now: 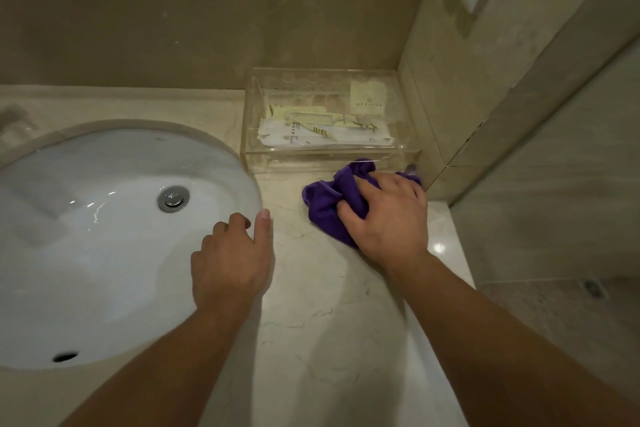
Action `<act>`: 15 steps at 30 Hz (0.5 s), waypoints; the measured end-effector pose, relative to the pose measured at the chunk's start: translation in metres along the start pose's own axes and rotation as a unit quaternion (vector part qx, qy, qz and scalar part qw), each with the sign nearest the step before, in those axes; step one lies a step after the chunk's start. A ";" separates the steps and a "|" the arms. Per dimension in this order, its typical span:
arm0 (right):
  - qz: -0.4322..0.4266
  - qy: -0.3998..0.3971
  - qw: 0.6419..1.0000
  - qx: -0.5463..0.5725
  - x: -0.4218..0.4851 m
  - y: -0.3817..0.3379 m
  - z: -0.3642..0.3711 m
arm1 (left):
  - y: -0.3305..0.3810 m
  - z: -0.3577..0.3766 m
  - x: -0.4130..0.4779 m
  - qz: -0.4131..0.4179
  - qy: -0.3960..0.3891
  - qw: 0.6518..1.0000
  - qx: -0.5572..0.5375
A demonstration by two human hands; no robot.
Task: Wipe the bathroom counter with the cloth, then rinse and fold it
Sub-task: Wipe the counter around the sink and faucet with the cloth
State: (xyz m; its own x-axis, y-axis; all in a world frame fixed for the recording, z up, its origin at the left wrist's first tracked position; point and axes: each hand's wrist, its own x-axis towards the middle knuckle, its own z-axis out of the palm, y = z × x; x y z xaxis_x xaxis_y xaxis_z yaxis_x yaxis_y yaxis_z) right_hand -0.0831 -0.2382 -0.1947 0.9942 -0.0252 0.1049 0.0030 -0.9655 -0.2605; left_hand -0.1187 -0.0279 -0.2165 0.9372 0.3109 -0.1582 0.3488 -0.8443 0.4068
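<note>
A bunched purple cloth point(325, 199) lies on the cream marble counter point(322, 305), to the right of the sink and just in front of a clear box. My right hand point(388, 215) is on top of the cloth, its fingers curled into the folds and gripping it. My left hand point(232, 253) rests at the right rim of the white sink point(104, 218); its fingers are bent over the edge and the thumb lies straight on the counter. It holds nothing.
A clear acrylic box point(332, 114) with wrapped toiletries stands against the back wall. A tiled side wall point(460, 87) closes the counter's right end, close to the cloth. The sink has a metal drain plug point(173, 198). The counter's right edge point(464, 253) drops to the floor.
</note>
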 end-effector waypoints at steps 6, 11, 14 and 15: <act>-0.042 -0.015 0.999 0.019 -0.024 -0.053 0.009 | -0.003 -0.003 0.003 -0.036 0.005 0.996 -0.084; -0.084 -0.049 0.995 0.029 -0.053 -0.082 0.010 | -0.007 -0.012 -0.003 -0.010 0.003 0.975 -0.224; -0.097 -0.062 0.993 0.040 -0.075 -0.088 0.008 | -0.015 -0.024 -0.006 -0.009 -0.052 0.951 -0.305; -0.103 -0.066 0.992 0.044 -0.083 -0.091 0.007 | -0.019 -0.028 -0.006 -0.006 -0.067 0.948 -0.310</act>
State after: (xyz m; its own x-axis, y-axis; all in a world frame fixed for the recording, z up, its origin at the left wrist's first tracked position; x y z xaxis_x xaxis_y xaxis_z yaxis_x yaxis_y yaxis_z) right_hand -0.1655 -0.1466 -0.1866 0.9771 0.2089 0.0397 0.2102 -0.9204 -0.3298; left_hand -0.1307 -0.0011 -0.1983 0.9380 0.2265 -0.2623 0.3361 -0.4090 0.8484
